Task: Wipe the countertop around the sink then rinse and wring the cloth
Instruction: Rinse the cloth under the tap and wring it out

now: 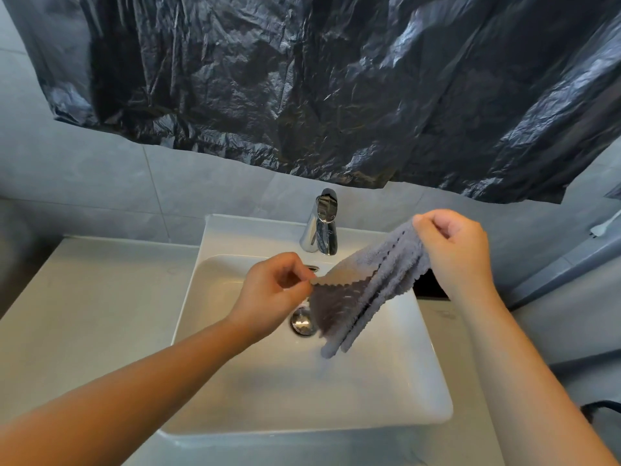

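Note:
A grey cloth (366,290) with zigzag edges hangs over the white rectangular sink (215,243). My right hand (453,250) grips its upper end, raised at the right of the basin. My left hand (272,290) pinches a corner of the cloth between thumb and fingers, above the drain. The cloth droops in folds between both hands, its lower end dangling over the basin. The pale countertop (94,317) lies on the left of the sink and continues along the front. No water runs from the chrome tap (321,227).
A chrome drain plug (303,322) sits in the basin bottom. Crumpled black plastic sheeting (319,85) covers the wall above the tap. Grey wall tiles run behind the sink. A grey ledge (564,264) and a white object (605,225) are at the right.

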The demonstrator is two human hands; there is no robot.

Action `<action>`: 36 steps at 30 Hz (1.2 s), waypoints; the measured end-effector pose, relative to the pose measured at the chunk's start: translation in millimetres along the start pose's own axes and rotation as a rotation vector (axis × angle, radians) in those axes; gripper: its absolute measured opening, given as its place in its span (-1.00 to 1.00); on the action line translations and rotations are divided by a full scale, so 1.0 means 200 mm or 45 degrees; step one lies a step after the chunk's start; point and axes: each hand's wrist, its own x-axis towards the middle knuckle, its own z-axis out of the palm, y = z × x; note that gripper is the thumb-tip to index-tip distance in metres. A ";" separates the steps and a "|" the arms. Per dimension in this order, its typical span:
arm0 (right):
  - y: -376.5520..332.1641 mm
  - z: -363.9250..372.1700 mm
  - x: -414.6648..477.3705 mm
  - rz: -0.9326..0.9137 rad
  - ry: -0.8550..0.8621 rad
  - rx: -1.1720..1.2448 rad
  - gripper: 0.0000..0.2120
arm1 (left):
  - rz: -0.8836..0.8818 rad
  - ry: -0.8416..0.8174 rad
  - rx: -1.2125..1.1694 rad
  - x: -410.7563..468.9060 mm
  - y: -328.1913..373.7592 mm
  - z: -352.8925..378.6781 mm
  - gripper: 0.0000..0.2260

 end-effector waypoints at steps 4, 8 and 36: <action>0.19 0.02 -0.03 -0.030 -0.049 -0.495 -0.67 | -0.264 0.124 -0.086 0.01 0.02 -0.07 -0.92; 0.32 0.07 -0.07 -0.045 -0.144 -0.596 -0.62 | -0.460 0.177 0.111 0.03 0.02 -0.12 -0.97; -0.12 0.27 -0.21 -0.034 -0.625 0.330 -0.95 | -0.518 0.083 -0.282 0.04 0.15 -0.16 -0.96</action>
